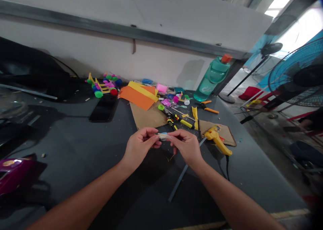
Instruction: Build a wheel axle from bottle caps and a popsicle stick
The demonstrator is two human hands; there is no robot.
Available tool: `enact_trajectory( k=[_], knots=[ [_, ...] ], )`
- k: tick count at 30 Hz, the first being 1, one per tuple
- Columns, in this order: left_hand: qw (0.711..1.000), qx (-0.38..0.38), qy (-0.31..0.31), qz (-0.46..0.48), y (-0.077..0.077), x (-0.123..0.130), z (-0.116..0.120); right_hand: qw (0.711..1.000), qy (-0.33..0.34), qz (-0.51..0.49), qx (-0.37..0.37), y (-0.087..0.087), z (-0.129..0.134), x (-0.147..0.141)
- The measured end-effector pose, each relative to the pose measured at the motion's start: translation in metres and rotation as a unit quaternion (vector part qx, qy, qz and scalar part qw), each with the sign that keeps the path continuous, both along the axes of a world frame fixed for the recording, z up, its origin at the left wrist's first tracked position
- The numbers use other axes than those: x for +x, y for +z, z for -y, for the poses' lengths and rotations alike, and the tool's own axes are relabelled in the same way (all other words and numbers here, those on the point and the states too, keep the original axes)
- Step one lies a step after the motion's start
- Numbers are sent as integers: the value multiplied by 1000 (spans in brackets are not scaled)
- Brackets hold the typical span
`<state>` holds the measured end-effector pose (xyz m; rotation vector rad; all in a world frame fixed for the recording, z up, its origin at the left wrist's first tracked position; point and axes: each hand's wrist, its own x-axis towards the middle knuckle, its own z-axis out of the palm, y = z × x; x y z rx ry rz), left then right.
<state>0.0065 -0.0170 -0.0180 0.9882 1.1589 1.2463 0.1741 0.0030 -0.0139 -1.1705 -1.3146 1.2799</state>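
Observation:
Between my fingertips, above the dark table, is a small bundle of short pale sticks [162, 135] with a light blue piece behind it. My left hand [141, 143] pinches its left end between thumb and fingers. The other end is pinched by my right hand [186, 145]. My fingers cover part of the bundle, so its exact make-up is hard to see. A thin yellowish strand hangs below my right fingers. Right of my right hand a yellow glue gun [217, 139] lies on a piece of cardboard [229, 135]. Its long grey glue stick [180, 179] slants beneath my right wrist.
Beyond my hands lie yellow-handled pliers [183, 121], orange paper [138, 97], cardboard [145, 115] and colourful small parts. A black phone [103, 108] and a small yellow-framed toy [101, 87] are left. A green bottle [210, 80] and orange-handled cutters [210, 109] stand or lie right.

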Motion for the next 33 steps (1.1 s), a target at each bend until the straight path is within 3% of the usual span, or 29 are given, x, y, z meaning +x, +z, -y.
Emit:
enact_trajectory(
  k=[18,33],
  knots=[
    [1000,-6,21,17,0,0,0,997,18,-60,-53,-7,-3,-1],
    [997,-17,21,71,-3,2,-1,997,-4,-71,-41,-6,-3,-2]
  ],
)
